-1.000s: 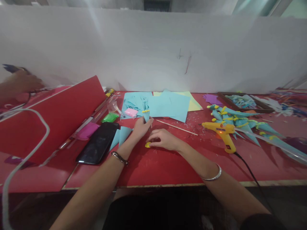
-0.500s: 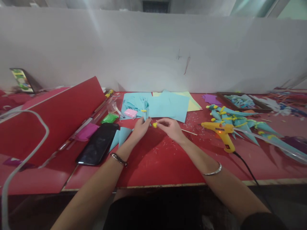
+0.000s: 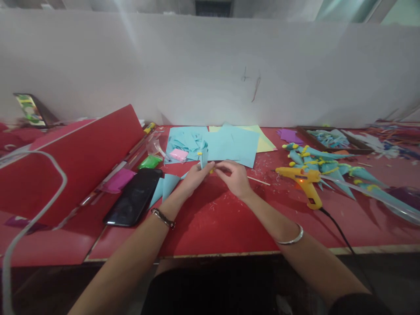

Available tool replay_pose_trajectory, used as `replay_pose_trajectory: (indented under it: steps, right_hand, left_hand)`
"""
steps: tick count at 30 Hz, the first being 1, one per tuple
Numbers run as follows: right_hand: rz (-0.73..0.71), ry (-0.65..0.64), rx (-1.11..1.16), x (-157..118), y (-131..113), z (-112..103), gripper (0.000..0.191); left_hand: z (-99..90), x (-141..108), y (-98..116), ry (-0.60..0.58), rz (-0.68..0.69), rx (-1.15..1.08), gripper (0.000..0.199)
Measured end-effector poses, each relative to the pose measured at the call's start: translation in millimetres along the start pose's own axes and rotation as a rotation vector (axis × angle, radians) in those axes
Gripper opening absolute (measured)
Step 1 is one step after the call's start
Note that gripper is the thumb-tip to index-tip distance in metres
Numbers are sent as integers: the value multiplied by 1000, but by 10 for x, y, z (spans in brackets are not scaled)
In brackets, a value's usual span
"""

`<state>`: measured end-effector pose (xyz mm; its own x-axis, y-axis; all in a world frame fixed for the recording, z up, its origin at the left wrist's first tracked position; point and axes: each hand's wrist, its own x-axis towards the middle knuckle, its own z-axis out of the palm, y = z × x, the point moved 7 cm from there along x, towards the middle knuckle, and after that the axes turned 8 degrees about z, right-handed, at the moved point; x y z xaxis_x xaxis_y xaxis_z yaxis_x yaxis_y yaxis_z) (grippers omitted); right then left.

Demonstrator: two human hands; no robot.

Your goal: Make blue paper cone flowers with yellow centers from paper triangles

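My left hand (image 3: 193,178) is closed on a small light-blue paper cone (image 3: 204,158), which points up and away past the fingers and carries a yellow bit near its left edge. Fingertips of my right hand (image 3: 236,178) are pinched together at a small yellow piece (image 3: 211,171), soft-looking and mostly hidden between the two hands. Both hands nearly touch above the red table (image 3: 223,227). Left of them lie folded blue paper cones (image 3: 169,185) beside a black phone (image 3: 133,197). A thin wooden stick (image 3: 259,180) rests just right of my right hand.
A yellow glue gun (image 3: 303,180) with a lit orange light lies at right, its cord running off the front edge. Behind it are several blue cones with yellow trim (image 3: 328,168). Blue sheets (image 3: 226,146) lie at the back; a red board (image 3: 78,166) leans at left.
My right hand has brought the yellow piece against the blue cone in my left hand. The left hand and cone have shifted slightly right, and the yellow piece is now mostly covered.
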<state>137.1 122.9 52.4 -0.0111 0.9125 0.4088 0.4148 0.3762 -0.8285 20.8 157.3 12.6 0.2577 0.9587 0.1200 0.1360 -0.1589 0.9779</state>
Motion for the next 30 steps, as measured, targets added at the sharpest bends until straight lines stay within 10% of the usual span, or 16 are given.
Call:
replay_pose_trajectory:
  steps: [17, 30]
  right_hand:
    - [10, 6, 62, 25, 15, -17, 10]
    - [442, 114, 800, 91, 477, -10, 22]
  left_hand:
    - [49, -11, 42, -50, 23, -108, 34]
    - [44, 28, -66, -33, -9, -88, 36]
